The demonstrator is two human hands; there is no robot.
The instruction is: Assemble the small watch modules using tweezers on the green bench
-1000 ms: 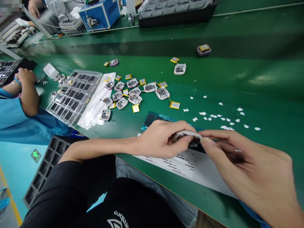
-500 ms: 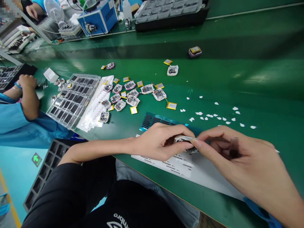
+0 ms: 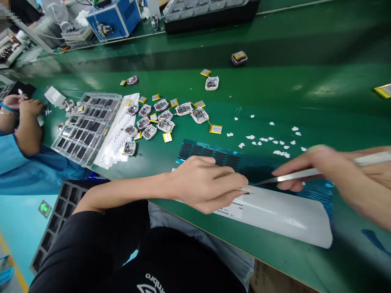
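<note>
My left hand [image 3: 207, 185] is closed above the white printed sheet [image 3: 284, 213]. Its fingers wrap round a small white device housing [image 3: 246, 189], of which only a sliver shows at the fingertips. Metal tweezers [image 3: 301, 174] are gripped in my right hand [image 3: 331, 167], tips pointing left toward the housing. Whether the tips touch it I cannot tell. Partly beneath both hands lies a blue-green film [image 3: 210, 152] with rows of black strips. Small white sticker-like pieces [image 3: 281, 154] are scattered just beyond my right hand.
Several open device housings [image 3: 184, 109] with yellow batteries [image 3: 216, 129] lie to the left. A clear compartment tray [image 3: 88, 126] stands beyond them, near a co-worker's hands [image 3: 29, 106]. At the back are a blue machine [image 3: 114, 20] and a black tray [image 3: 210, 20].
My right hand has left the housing, moved right and now extends the tweezers toward it. My left fingers have curled over the housing. The view has shifted slightly.
</note>
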